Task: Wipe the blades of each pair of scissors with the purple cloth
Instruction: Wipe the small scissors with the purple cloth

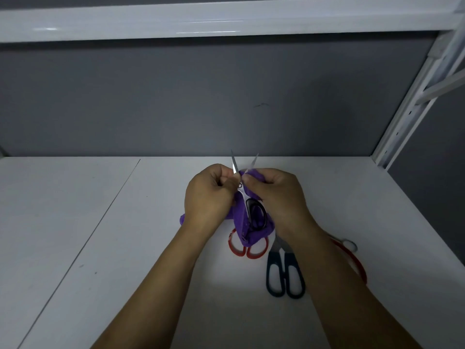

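Note:
Small black-handled scissors [254, 210] stand spread open above the white table [125, 235], thin blades pointing away from me. My left hand [207, 195] pinches the left blade near the pivot. My right hand [276, 195] pinches the purple cloth [240, 222] around the right blade. The cloth hangs down under the scissors' handles and partly behind my left wrist. Red-handled scissors [247, 249] lie on the table below the cloth, their blades hidden. Dark blue-handled scissors [285, 275] lie to their right, blades under my right wrist.
Another red-handled tool [352, 258] with a metal tip lies at the right, partly hidden by my right forearm. A grey back wall rises behind the table. A white shelf [226, 18] runs overhead, with a white metal upright [407, 117] at the right.

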